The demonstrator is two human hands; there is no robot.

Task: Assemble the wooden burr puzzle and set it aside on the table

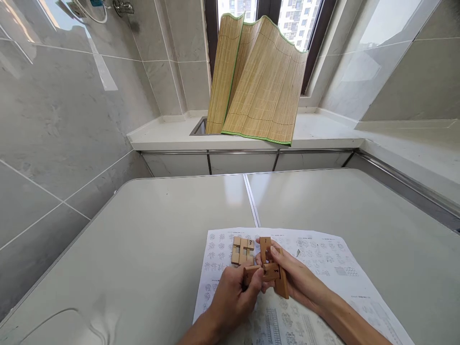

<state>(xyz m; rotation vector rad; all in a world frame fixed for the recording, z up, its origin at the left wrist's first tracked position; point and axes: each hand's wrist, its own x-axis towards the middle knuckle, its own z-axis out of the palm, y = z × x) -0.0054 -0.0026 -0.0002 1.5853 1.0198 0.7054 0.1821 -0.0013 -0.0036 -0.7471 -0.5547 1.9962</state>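
Both hands meet over a printed sheet [316, 287] near the front of the table. Brown notched wooden puzzle pieces [271, 272], marked with numbers, are held together at angles between them. My right hand [298, 275] is closed round these pieces from the right, one of them standing up and another slanting down. From the left, my left hand [233, 292] pinches the end of a puzzle piece lying crosswise. Some fingertips are hidden behind the wood. Just beyond my left hand, several lighter notched pieces [243, 250], one marked 3, lie side by side on the sheet.
Small diagrams cover the sheet, which lies on a pale table [151, 249] with a seam down its middle. A thin white cable [68, 311] rests at the front left. Beyond the table, a bamboo mat [262, 86] leans on the white ledge [165, 134] by the window.
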